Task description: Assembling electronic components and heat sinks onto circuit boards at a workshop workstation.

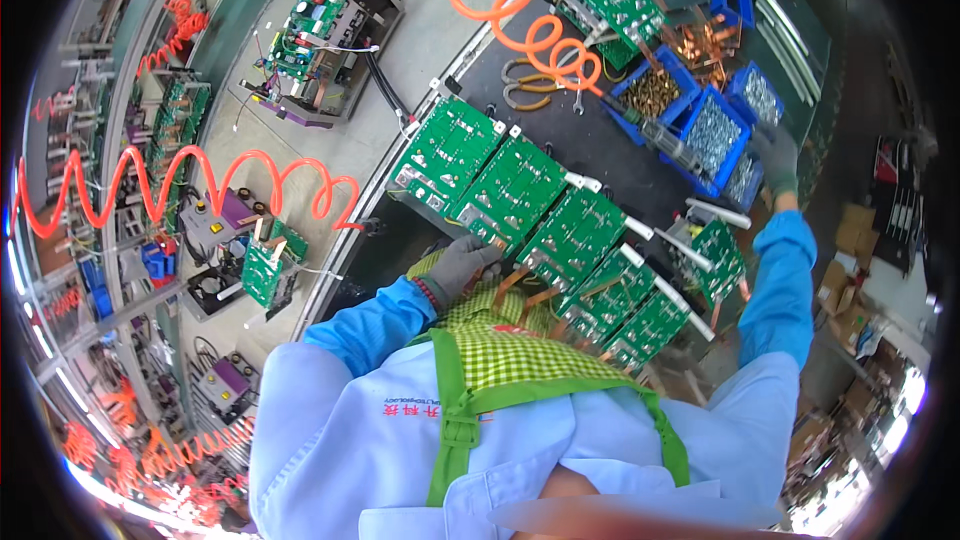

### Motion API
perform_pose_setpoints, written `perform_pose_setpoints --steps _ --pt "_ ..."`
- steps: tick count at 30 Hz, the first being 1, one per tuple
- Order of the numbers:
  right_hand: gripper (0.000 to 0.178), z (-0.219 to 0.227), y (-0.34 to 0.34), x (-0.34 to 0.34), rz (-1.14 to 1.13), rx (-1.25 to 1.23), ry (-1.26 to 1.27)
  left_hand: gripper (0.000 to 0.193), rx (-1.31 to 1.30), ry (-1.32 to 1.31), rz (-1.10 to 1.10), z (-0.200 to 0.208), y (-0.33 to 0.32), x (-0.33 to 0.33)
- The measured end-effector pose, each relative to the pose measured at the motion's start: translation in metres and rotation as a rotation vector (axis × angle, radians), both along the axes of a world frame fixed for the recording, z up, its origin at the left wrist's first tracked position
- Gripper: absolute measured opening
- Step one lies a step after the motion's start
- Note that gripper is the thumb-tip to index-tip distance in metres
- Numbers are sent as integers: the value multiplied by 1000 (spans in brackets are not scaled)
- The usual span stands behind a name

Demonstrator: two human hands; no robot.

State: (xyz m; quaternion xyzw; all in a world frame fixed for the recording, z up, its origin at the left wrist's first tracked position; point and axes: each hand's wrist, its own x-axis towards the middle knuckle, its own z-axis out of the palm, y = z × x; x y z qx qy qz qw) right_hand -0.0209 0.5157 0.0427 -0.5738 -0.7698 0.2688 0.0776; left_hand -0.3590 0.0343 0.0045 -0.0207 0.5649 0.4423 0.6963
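Observation:
My left hand [466, 265], in a grey glove, is at the near edge of a green circuit board [512, 190]. Its fingers are bent together there, beside a small copper piece; what they grip is hidden. More boards stand in a row: one to the left [450, 152] and others to the right [572, 240], with white strips and copper bars along them. My right hand [777, 162], also gloved, reaches out to the far right, by the blue bin of silvery screws [743, 182]. Its fingers are smeared and partly lost against the bins.
Blue bins hold brass parts [652, 92] and silvery screws [712, 135]. A powered screwdriver [672, 145] on an orange coiled hose [545, 35] lies across them. Pliers [527, 85] and copper pieces [705, 45] lie behind. An open electronic unit [320, 40] stands left, beyond the bench edge.

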Motion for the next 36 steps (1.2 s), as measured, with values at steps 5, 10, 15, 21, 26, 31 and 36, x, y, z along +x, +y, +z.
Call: perform_pose_setpoints --steps 5,10,15,21,26,31,36 --pt "26 -21 2 -67 721 -135 -533 20 15 -28 9 -6 -7 -2" --pt "27 -63 -31 -77 738 59 -730 17 -8 7 -61 4 -3 -5" --pt "29 -77 -25 -77 614 -119 -705 19 -23 -2 30 25 6 1" --pt "19 -81 -11 -63 621 -59 -677 19 25 18 69 8 -3 4" --pt "19 -57 1 -54 510 15 -710 21 21 12 -24 12 0 -1" --pt "17 24 -57 -102 431 417 -189 18 29 26 4 15 -3 -8" --pt "15 91 -262 -178 653 270 290 16 109 -44 -10 -2 -5 -10"
